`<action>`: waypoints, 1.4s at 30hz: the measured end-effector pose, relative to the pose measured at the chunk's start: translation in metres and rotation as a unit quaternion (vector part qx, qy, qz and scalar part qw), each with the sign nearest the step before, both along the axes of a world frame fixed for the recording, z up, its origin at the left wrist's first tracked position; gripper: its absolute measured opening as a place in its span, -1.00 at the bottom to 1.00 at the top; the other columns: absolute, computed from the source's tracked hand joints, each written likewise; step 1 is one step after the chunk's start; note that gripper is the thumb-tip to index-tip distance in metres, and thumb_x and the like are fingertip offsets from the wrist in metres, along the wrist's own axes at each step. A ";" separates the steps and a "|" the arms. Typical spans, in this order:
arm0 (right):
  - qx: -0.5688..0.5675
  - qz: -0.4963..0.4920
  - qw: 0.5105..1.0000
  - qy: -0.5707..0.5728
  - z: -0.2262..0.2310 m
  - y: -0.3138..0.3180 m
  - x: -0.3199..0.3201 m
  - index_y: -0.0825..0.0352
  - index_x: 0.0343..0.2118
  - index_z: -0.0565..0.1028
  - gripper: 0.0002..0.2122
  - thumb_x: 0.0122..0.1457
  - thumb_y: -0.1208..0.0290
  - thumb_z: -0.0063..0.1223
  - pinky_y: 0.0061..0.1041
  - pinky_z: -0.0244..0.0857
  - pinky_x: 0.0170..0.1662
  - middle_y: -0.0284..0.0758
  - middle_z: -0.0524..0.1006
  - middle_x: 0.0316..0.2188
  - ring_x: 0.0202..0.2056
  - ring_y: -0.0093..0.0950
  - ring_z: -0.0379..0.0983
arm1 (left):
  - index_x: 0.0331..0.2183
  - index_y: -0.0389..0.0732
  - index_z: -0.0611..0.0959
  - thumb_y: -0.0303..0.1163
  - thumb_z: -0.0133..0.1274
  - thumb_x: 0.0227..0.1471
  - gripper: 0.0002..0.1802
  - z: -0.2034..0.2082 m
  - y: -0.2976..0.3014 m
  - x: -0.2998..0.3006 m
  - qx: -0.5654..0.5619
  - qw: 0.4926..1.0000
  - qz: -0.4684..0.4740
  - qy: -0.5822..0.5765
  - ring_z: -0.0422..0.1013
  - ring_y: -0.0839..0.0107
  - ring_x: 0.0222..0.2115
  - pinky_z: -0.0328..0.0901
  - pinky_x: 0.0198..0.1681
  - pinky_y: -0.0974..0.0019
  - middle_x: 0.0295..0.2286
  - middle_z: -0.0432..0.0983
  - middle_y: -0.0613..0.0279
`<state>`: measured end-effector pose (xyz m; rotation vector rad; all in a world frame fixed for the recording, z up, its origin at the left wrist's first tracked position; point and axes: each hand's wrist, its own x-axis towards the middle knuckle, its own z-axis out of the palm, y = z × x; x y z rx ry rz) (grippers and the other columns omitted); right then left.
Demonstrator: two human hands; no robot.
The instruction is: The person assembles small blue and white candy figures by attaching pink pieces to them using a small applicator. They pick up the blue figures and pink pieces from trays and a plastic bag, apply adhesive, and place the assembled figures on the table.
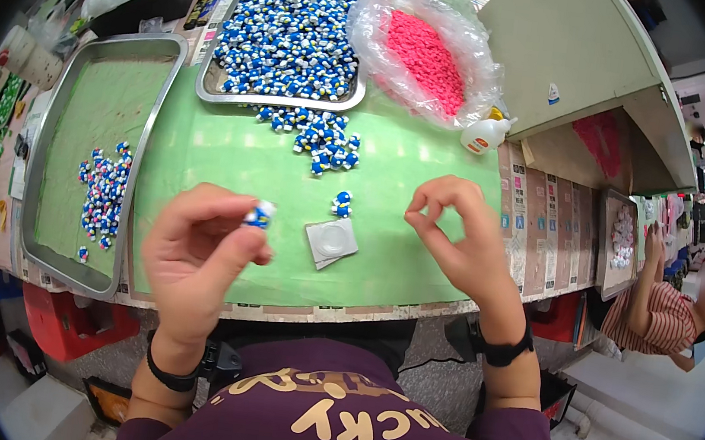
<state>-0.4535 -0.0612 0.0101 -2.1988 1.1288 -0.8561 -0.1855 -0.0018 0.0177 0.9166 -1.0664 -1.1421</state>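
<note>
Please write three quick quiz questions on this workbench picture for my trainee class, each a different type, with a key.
1. Which hand holds a small blue-and-white figure?

2. True or false: the clear plastic bag of bright pink pieces is to the right of the silver metal tray heaped with blue-and-white figures.

3. A lone blue-and-white figure is on the green mat between the hands. What is right beside it, on the wearer's side?
A) A white plastic bottle
B) A white square slab with a round centre
C) A red stool

Key: 1. The left hand. 2. True. 3. B.
</note>
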 end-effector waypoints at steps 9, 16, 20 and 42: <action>-0.033 0.121 0.984 -0.130 0.047 0.026 0.035 0.14 -0.39 0.32 -0.66 -0.05 0.69 0.27 -0.18 0.15 0.02 -0.48 0.56 -0.40 -0.39 -0.51 0.44 | -0.24 -0.35 0.65 -0.56 0.07 0.13 -0.86 0.014 -0.007 -0.023 0.172 0.941 -0.274 0.098 0.47 0.51 -0.44 0.40 -0.40 0.46 -0.39 0.48 0.21; 0.001 0.128 0.979 -0.160 0.044 0.028 0.041 0.17 -0.38 0.33 -0.66 -0.06 0.69 0.29 -0.28 0.19 -0.03 -0.42 0.55 -0.38 -0.38 -0.47 0.45 | -0.28 -0.36 0.65 -0.60 0.10 0.08 -0.88 0.012 -0.003 -0.018 0.110 0.961 -0.251 0.028 0.44 0.51 -0.45 0.38 -0.40 0.46 -0.37 0.48 0.20; 0.008 0.132 0.974 -0.183 0.045 0.029 0.042 0.19 -0.38 0.34 -0.66 -0.06 0.69 0.29 -0.37 0.21 -0.07 -0.37 0.54 -0.38 -0.36 -0.45 0.46 | -0.31 -0.34 0.66 -0.59 0.13 0.05 -0.89 0.013 -0.003 -0.018 -0.006 0.974 -0.217 -0.071 0.40 0.55 -0.44 0.32 -0.40 0.49 -0.40 0.47 0.23; 0.200 0.046 0.909 -0.362 0.047 0.051 0.055 0.28 -0.31 0.30 -0.74 0.07 0.75 0.12 -0.42 0.28 -0.03 -0.15 0.55 -0.18 -0.31 -0.55 0.46 | -0.39 -0.26 0.65 -0.63 0.22 -0.14 -0.83 0.016 -0.004 -0.024 -0.139 0.968 -0.042 -0.202 0.35 0.60 -0.59 0.24 -0.56 0.52 -0.51 0.46 0.31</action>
